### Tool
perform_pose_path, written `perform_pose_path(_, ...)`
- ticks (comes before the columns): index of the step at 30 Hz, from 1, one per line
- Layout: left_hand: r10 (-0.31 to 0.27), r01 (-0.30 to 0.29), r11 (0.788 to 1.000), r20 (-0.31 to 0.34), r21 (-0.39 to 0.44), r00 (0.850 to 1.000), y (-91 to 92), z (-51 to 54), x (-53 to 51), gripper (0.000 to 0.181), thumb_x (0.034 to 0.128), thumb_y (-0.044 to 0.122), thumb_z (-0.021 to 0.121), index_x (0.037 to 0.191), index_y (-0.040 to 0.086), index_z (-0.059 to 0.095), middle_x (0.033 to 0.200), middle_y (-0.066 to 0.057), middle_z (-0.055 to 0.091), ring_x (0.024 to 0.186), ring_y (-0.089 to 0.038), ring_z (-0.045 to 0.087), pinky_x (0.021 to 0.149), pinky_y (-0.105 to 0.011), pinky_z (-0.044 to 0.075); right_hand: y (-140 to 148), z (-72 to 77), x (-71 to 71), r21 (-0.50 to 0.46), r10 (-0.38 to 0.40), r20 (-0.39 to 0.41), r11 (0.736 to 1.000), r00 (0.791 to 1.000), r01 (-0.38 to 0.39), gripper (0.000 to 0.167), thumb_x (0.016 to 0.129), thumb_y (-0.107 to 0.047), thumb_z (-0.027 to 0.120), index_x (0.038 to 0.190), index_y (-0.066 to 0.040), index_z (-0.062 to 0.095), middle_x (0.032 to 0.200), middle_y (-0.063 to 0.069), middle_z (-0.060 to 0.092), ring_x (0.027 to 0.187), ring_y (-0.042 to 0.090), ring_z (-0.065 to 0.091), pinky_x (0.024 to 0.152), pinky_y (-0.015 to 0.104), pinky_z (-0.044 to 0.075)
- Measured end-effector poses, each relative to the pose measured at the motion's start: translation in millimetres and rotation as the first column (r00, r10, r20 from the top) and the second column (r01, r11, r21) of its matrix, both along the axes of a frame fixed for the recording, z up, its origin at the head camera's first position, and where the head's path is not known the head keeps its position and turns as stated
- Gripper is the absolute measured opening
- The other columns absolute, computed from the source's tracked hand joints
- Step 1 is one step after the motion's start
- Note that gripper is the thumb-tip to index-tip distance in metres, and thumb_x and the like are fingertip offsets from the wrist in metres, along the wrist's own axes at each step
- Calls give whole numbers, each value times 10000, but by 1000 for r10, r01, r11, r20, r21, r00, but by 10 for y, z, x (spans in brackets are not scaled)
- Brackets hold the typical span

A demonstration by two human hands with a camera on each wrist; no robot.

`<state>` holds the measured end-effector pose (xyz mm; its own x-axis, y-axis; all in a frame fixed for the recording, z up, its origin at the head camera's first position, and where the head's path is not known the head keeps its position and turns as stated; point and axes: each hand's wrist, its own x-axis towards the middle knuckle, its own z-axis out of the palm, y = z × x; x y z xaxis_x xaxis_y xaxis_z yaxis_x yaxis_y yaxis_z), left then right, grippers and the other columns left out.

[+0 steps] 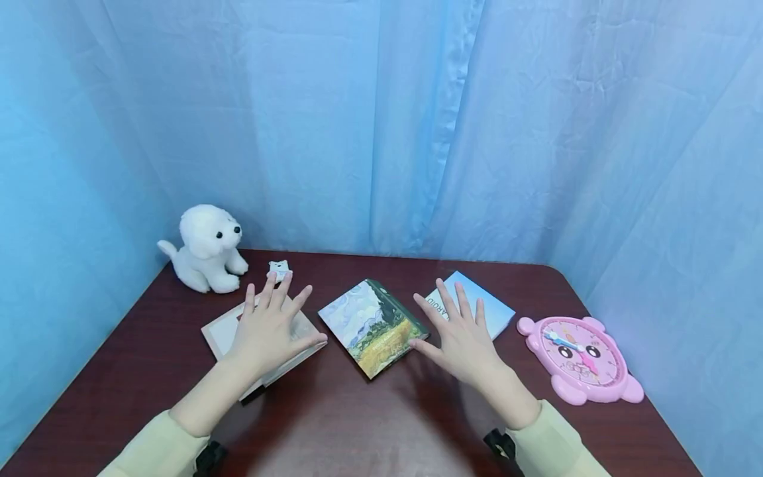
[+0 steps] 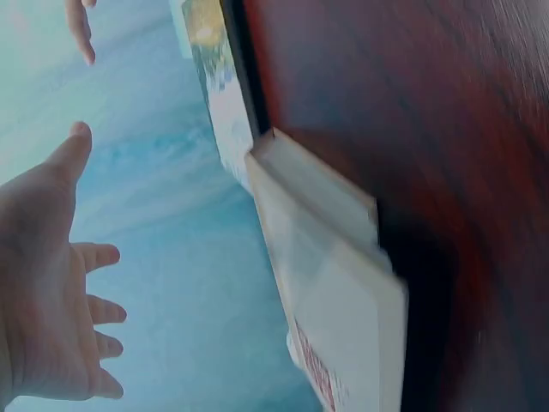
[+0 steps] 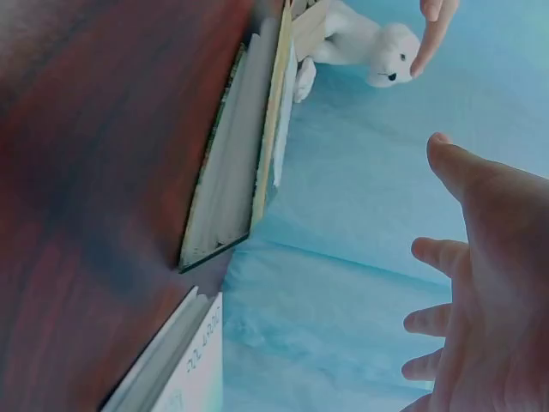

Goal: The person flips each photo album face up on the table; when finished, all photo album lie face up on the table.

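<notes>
My left hand (image 1: 267, 332) hovers with spread fingers over a cream-white book (image 1: 218, 334), hiding much of its cover. In the left wrist view, a gap separates that hand from the book (image 2: 330, 283). Over on the right, my other hand (image 1: 465, 341) is spread too, in front of a pale blue book (image 1: 493, 308) whose lettering is partly covered. Between both hands lies a thick book (image 1: 372, 331) with a painted landscape cover, set at an angle. From the right wrist view, the right hand (image 3: 497, 283) holds nothing and stays apart from the books.
A white plush dog (image 1: 205, 252) sits at the table's back left, with a small white bear-like figure (image 1: 278, 267) beside it. On the right lies a pink animal-shaped clock (image 1: 581, 361). Blue curtains (image 1: 310, 132) surround the dark red-brown table (image 1: 352, 424).
</notes>
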<state>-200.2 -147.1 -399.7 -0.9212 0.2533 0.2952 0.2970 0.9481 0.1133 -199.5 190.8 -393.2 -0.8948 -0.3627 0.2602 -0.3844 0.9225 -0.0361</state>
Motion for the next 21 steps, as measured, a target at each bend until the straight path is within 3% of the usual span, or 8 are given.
perform_pose_path(5, -12, 12, 1000, 1, 15, 1000, -202, 69, -70, 910, 764, 763, 510, 1483, 235, 330, 1574, -124, 149, 1456, -314, 3, 1119, -606, 27, -80, 110, -66, 8, 12, -1, 1000, 1000, -12, 781, 825, -693, 513, 1487, -354, 274, 1591, 78, 84, 1446, 367, -1, 1064, 690, 94)
perform_pose_path(13, 28, -28, 1000, -34, -10, 999, -534, 183, -144, 937, 765, 758, 513, 1478, 175, 341, 1547, -185, 205, 1448, -348, 44, 1110, -625, 50, -338, 279, -230, 21, 69, -6, 997, 998, -68, 780, 842, -711, 456, 1501, -378, 203, 1596, 52, 16, 1450, 337, -51, 1086, 667, 70)
perform_pose_path(21, 44, -44, 999, -17, 17, 999, -820, 146, -220, 978, 772, 748, 520, 1486, 115, 303, 1553, -197, 168, 1442, -374, 28, 1108, -627, 36, -648, 379, -292, 6, 163, -38, 987, 986, -163, 760, 857, -667, 491, 1499, -355, 231, 1597, 44, 16, 1454, 323, -34, 1101, 635, 118)
